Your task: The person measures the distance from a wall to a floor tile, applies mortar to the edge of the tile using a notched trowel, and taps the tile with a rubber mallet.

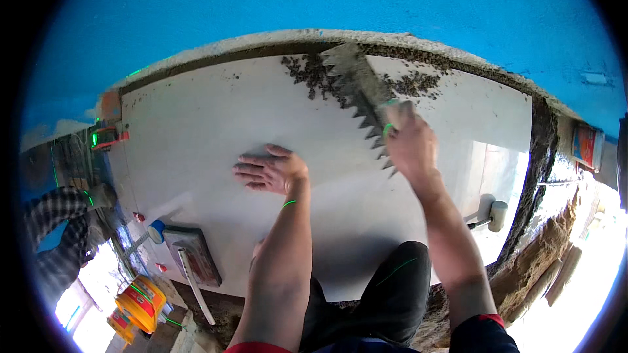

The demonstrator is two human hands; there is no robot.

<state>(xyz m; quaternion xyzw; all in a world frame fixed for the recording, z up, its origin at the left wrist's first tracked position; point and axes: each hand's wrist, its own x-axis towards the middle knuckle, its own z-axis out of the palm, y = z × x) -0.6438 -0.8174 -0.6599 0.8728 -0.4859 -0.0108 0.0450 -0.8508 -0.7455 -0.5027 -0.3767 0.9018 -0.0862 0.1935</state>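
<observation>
Right hand (pixel 411 147) grips jagged, mortar-caked notched trowel (pixel 358 88).

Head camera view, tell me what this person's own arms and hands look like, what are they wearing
Both forearms are bare, and the left hand and right hand wear no gloves. Short red sleeve edges show near the bottom of the picture on each arm. A thin green light line crosses the left wrist. No watch or rings can be made out.

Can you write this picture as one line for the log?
left hand: flat on white tile | right hand: grips notched trowel | mortar: on far edge
</observation>
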